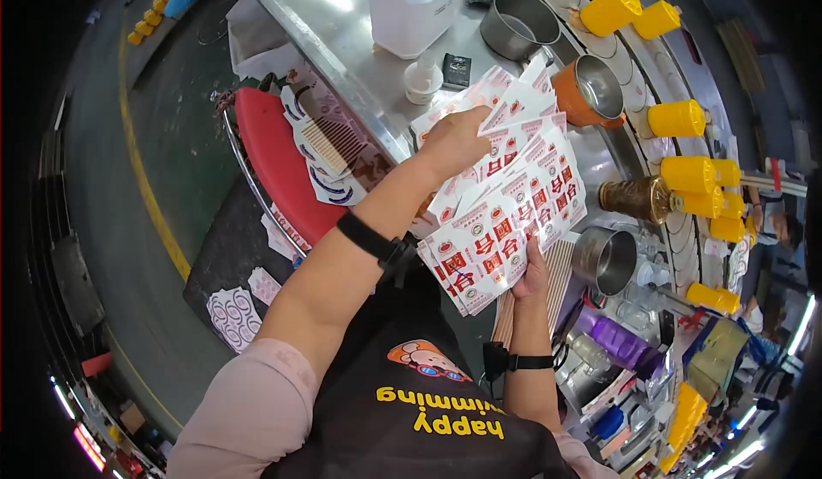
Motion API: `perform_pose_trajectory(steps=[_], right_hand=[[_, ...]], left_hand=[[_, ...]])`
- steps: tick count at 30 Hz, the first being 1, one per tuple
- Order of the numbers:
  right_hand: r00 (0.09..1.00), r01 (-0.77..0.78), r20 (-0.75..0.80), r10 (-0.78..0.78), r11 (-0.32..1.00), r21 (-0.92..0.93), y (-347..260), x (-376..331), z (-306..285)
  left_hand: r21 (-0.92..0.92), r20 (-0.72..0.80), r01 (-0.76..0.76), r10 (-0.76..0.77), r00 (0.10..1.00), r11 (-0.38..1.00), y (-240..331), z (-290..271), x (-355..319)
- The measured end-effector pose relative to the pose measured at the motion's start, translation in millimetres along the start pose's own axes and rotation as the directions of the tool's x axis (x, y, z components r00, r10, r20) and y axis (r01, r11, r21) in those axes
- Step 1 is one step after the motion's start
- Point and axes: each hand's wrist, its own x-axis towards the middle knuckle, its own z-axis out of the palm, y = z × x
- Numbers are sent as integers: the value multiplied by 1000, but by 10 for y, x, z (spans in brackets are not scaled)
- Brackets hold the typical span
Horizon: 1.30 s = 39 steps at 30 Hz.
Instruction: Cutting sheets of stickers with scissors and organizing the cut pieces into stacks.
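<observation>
A fanned stack of printed label sheets, white with red lettering, is tilted up in front of me. My right hand grips its near right edge, with the thumb on top and the other fingers hidden underneath. My left hand is closed at the far left side of the fan, its fingers curled over the sheets there; their tips are hidden. More loose sheets spread out beyond the left hand, over the metal table.
Beyond the sheets stand a white jug, a small white bottle, a steel pot and an orange cup. Yellow bottles line a conveyor at right. A red chair carrying labels is at left.
</observation>
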Motion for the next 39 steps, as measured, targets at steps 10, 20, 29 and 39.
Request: perform_pose_trajectory(steps=[10, 20, 29, 39], right_hand=[[990, -16, -140, -2, 992, -126, -122, 62, 145], [900, 386, 96, -424, 678, -625, -474, -604, 929], [841, 538, 287, -459, 653, -533, -716, -486, 1083], [785, 598, 232, -574, 605, -526, -315, -399, 913]], left_hand=[[-408, -265, -166, 58, 963, 898, 437, -1001, -787], [-815, -90, -143, 121, 989, 562, 437, -816, -1204], [-488, 16, -318, 372, 928, 813, 72, -179, -906], [-183, -288, -514, 454, 843, 838, 78, 217, -944]])
